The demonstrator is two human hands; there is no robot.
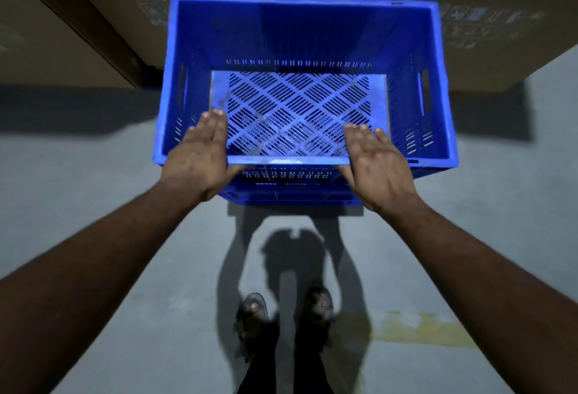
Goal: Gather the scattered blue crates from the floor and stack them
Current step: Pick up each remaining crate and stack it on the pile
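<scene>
A large blue crate (pixel 312 33) with a slotted floor and side handle holes stands right in front of me, with nothing inside it. It sits on top of a second blue crate (pixel 291 198), of which only the near wall shows below it. My left hand (pixel 200 155) lies over the left part of the top crate's near rim, fingers straight and reaching inside. My right hand (pixel 375 162) lies the same way over the right part of that rim. Both thumbs point inward below the rim on the outer side.
Big brown cardboard boxes (pixel 500 49) stand just behind the crates, with another (pixel 62 33) at the back left. The floor is grey concrete with a yellow stain (pixel 419 328) at my right. My feet (pixel 281 309) are a short step back from the stack.
</scene>
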